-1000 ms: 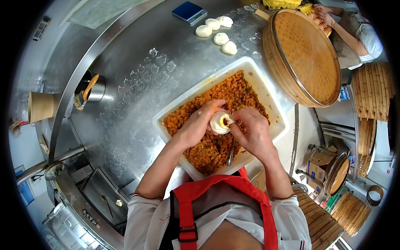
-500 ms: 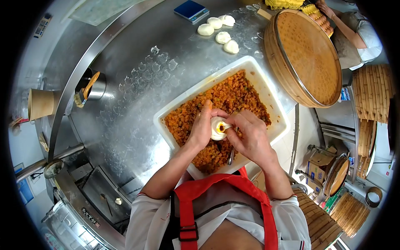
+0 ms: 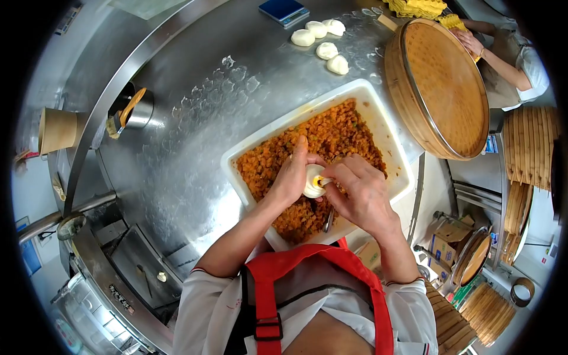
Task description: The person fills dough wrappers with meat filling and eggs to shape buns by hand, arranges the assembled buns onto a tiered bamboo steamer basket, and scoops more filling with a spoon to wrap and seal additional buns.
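Note:
A white dough bun (image 3: 311,182) with a small opening on top, orange-brown filling showing inside, is held over the tray. My left hand (image 3: 293,176) cups it from the left, thumb pointing up and away. With thumb and fingers pinched together, my right hand (image 3: 362,192) grips the dough's rim at the opening. Beneath both hands lies a white plastic tray (image 3: 395,142) of chopped orange-brown filling (image 3: 319,137). A metal utensil handle (image 3: 329,221) sticks out of the filling close to my right hand.
Several finished buns (image 3: 327,51) sit on the flour-marked steel table (image 3: 195,160), near a blue scale (image 3: 284,12). A bamboo steamer (image 3: 444,89) stands right of the tray. Left is a metal pot (image 3: 141,112) with a brush (image 3: 127,112). At upper right, a co-worker's hand (image 3: 470,42) touches yellow trays.
The view has shifted slightly. My right hand is still pinching the bun's rim, and the opening is turned a little more to the right. The co-worker's hand has moved down beside the steamer.

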A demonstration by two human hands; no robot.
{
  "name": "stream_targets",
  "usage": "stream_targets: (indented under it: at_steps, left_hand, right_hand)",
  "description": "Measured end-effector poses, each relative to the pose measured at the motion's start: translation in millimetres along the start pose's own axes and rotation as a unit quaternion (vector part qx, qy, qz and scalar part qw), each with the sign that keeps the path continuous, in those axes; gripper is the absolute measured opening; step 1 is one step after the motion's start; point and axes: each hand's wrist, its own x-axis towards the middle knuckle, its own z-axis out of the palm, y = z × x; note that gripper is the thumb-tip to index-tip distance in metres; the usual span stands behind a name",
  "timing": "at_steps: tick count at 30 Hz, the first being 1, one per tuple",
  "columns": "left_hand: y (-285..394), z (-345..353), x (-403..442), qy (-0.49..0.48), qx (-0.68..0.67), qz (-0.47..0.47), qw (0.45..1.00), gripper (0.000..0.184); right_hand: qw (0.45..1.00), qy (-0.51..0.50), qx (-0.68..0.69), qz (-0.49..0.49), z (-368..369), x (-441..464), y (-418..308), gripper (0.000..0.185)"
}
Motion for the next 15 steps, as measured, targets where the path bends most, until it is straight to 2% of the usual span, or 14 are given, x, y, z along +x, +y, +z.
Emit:
stream_targets:
  at_steps: [7, 10, 15]
  left_hand:
    - [0, -4, 3, -0.008, 0.005, -0.010, 1.000, 0.086]
    - [-16, -10, 16, 0.019, 0.059, 0.052, 0.997, 0.088]
    - [11, -2, -6, -0.010, -0.014, 0.047, 0.999, 0.087]
  right_hand:
    - [0.999, 0.029, -0.013, -0.022, 3, -4, 4, 0.021]
    - [0.999, -0.003, -0.046, -0.015, -1, 3, -3, 0.022]
    - [0.999, -0.022, -0.037, -0.020, 2, 3, -3, 0.020]
